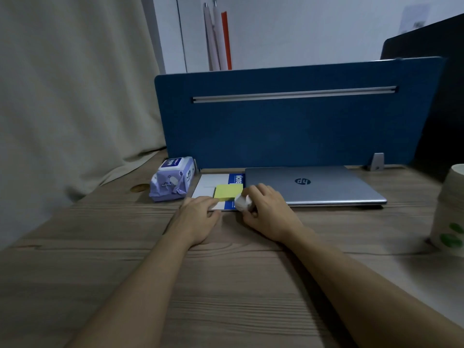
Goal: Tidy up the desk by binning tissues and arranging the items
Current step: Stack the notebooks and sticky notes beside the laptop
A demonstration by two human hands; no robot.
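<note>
Our right hand (266, 209) curls closed around a small white rounded object (242, 202), at the near edge of the blue-and-white notebook (221, 183). Our left hand (198, 217) lies flat, fingers loosely extended, fingertips pressing the notebook's near corner beside the yellow sticky-note pad (228, 191) on the wooden desk (226, 285).
</note>
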